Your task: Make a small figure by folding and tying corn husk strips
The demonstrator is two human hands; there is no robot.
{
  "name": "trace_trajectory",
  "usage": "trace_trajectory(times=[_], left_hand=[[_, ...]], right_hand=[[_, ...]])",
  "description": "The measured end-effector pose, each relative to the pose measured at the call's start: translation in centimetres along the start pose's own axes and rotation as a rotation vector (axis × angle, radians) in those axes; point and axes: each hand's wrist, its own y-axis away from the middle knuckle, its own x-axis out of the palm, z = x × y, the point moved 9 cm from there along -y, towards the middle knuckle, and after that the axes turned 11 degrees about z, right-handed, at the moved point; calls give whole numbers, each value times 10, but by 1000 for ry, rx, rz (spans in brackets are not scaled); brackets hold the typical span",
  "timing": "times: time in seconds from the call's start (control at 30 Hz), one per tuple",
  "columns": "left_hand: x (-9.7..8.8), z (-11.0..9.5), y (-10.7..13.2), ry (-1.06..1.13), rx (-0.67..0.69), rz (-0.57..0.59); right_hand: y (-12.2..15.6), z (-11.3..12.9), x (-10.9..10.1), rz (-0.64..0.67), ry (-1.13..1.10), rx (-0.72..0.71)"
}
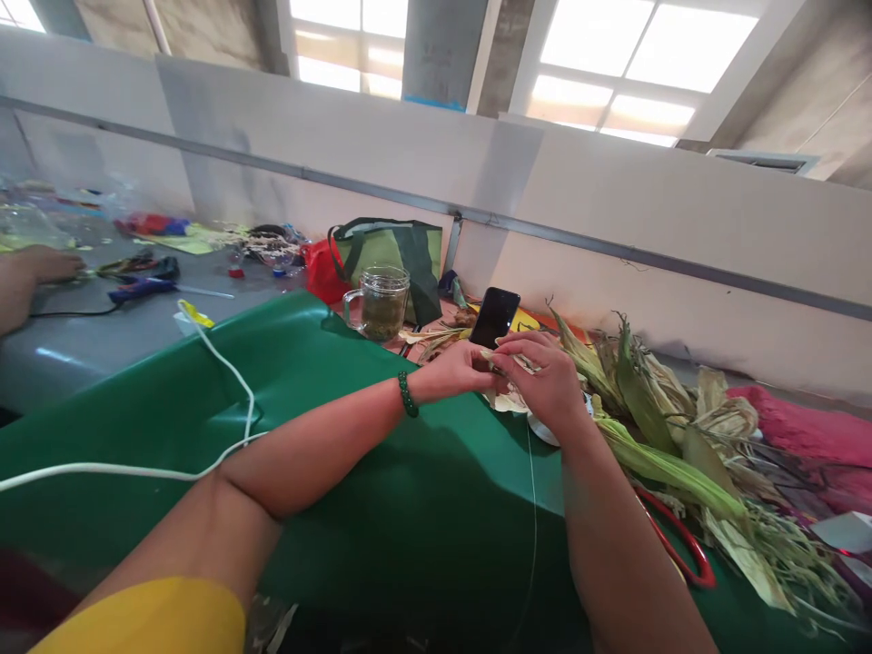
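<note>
Husk strip (521,363) is pinched between your left hand (458,368) and right hand (545,381), both closed on it over the green bench (381,509) just this side of the phone (494,316); looks mid-wrap, so next wants the thread (532,509) taut.

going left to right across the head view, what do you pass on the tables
another person's hand → blue tool → glass mug → left hand → right hand, both pinching a husk piece → corn husks
</note>
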Motion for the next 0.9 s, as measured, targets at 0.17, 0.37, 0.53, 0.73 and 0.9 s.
trace_trajectory(times=[0.17,0.37,0.53,0.73,0.9], left_hand=[[4,4,1,185,-57,70],[3,7,1,360,-26,18],[-4,4,1,394,14,-58],[-13,-2,5,462,0,-152],[-15,-9,9,496,57,-197]], right_hand=[[-1,-8,-1,11,-87,26],[-1,-7,-3,-56,-74,17],[10,-18,-23,-257,-61,232],[9,-31,-16,-129,-302,353],[10,-34,-19,-193,-339,372]])
